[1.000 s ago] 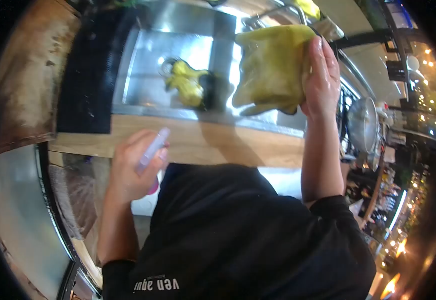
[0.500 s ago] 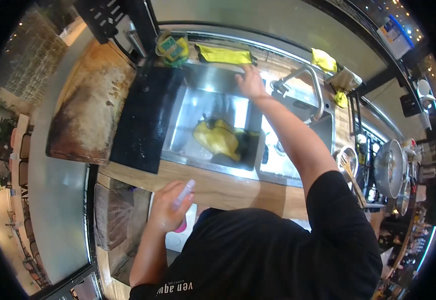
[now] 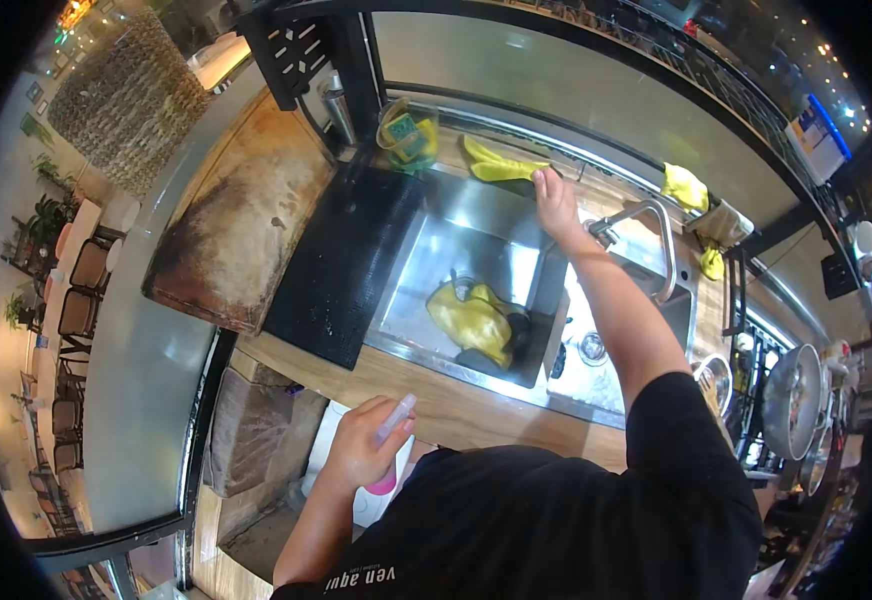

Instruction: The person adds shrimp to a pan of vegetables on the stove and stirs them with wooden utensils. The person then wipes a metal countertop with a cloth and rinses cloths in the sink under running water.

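At the sink's back edge, my right hand (image 3: 557,208) pinches one end of a yellow cloth (image 3: 501,164), which stretches left along the ledge. My left hand (image 3: 364,445) is wrapped round a small bottle (image 3: 384,482) with a pale translucent top and pink lower down; I hold it in front of the counter, near my body. Between the hands lies the steel sink (image 3: 461,215). In its basin rests a crumpled yellow cloth-like piece (image 3: 471,322) with dark parts beside it.
Left of the basin lie a black mat (image 3: 341,265) and a stained board (image 3: 231,215). A container with sponges (image 3: 406,135) stands behind. The tap (image 3: 664,235) arches over the right basin. Another yellow cloth (image 3: 685,188) hangs at the back. A pan (image 3: 794,400) is far right.
My right hand has closed on the end of the yellow cloth, which has gone from flat to bunched and slanted. The view has shifted; my left hand still holds the bottle.
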`<state>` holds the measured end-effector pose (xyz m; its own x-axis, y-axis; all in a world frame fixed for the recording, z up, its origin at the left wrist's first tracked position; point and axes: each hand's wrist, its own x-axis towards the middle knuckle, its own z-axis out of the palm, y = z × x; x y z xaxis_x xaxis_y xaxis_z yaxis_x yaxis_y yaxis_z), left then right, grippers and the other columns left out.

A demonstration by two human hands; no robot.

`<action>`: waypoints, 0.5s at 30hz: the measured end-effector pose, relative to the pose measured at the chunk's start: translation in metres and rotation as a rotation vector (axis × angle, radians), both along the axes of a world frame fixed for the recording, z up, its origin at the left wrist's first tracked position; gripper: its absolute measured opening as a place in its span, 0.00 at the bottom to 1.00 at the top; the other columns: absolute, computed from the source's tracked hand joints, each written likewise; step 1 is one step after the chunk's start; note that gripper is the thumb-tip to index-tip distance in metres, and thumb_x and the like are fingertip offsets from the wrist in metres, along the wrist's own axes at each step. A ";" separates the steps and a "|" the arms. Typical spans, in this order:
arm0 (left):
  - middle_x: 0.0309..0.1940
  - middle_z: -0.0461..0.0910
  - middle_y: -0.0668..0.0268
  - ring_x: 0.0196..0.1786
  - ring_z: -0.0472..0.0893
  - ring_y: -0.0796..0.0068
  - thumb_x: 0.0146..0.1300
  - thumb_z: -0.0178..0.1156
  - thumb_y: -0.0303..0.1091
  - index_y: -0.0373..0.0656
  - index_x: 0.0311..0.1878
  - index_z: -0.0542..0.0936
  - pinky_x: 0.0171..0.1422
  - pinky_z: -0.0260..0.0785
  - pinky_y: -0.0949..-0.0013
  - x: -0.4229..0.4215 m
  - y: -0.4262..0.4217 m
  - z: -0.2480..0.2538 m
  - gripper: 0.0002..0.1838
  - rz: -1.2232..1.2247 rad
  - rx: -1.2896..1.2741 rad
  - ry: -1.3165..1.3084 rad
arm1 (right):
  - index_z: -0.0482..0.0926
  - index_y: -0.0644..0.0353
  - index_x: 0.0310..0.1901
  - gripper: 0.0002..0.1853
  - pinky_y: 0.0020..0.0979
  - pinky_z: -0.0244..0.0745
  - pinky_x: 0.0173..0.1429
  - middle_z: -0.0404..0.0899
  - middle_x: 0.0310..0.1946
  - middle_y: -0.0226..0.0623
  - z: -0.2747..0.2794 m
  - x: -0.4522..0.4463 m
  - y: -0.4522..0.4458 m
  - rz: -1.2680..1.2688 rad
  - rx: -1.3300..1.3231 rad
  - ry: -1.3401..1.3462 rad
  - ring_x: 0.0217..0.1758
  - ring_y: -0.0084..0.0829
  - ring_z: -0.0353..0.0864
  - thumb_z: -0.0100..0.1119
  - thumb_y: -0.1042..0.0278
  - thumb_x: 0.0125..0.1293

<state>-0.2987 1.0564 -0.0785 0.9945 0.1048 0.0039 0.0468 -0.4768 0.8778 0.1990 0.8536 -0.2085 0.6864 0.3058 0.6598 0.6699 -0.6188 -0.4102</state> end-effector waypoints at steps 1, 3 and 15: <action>0.35 0.84 0.56 0.35 0.87 0.61 0.73 0.63 0.32 0.34 0.46 0.85 0.42 0.77 0.62 0.003 0.001 -0.001 0.10 -0.010 -0.004 -0.002 | 0.82 0.61 0.51 0.20 0.49 0.78 0.52 0.85 0.45 0.53 0.020 -0.019 -0.007 -0.010 -0.004 -0.002 0.48 0.57 0.84 0.50 0.51 0.86; 0.35 0.84 0.57 0.35 0.86 0.61 0.72 0.63 0.32 0.34 0.46 0.85 0.42 0.77 0.62 0.010 0.001 -0.002 0.10 -0.088 0.069 -0.050 | 0.80 0.63 0.52 0.22 0.46 0.78 0.54 0.83 0.41 0.56 0.044 -0.057 -0.027 0.000 0.245 0.353 0.46 0.55 0.84 0.48 0.49 0.87; 0.35 0.84 0.56 0.37 0.87 0.59 0.72 0.63 0.33 0.33 0.46 0.85 0.45 0.78 0.61 0.040 -0.036 -0.004 0.11 -0.287 -0.055 -0.007 | 0.82 0.61 0.56 0.12 0.36 0.89 0.49 0.89 0.44 0.35 0.040 -0.164 -0.218 0.139 1.153 1.280 0.45 0.29 0.91 0.67 0.66 0.78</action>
